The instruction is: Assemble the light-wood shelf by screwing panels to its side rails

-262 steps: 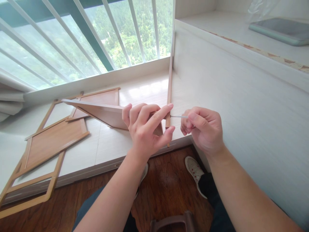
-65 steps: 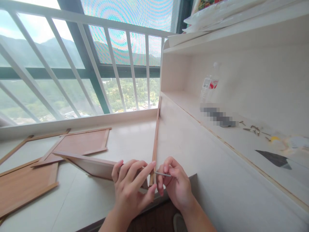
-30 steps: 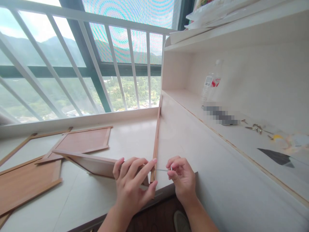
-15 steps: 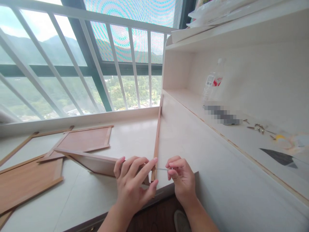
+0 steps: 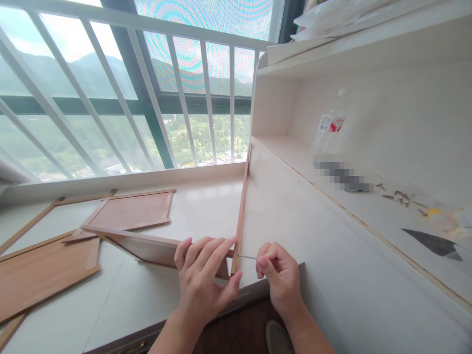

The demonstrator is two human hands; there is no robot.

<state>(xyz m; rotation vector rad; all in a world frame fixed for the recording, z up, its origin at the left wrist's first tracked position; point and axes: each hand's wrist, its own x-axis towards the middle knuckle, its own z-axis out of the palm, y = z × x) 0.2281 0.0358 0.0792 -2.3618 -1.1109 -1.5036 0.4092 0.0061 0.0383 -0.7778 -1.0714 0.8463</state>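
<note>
My left hand [image 5: 207,273] is wrapped over the near end of a framed wooden panel [image 5: 147,250] standing on its edge. Its fingertips and thumb press against a long, narrow wooden strip [image 5: 242,216], which meets the panel's end and runs back toward the window. My right hand [image 5: 282,275], fingers curled closed, pinches a thin metal hex key [image 5: 248,256]. The tip of this key meets the outer side of the strip near its front end. The key's other end is hidden inside my fingers.
Flat wooden panels [image 5: 47,275] and a thin frame [image 5: 31,225] lie on the white surface to the left. On the right shelf are a plastic bottle [image 5: 332,125], several screws [image 5: 400,197] and a dark pointed piece [image 5: 431,242]. White railings [image 5: 184,98] stand behind.
My right hand's fingers have curled further round the hex key, turning from a spread pinch to a closed fist-like grip. My left hand stays on the panel. The view has shifted slightly.
</note>
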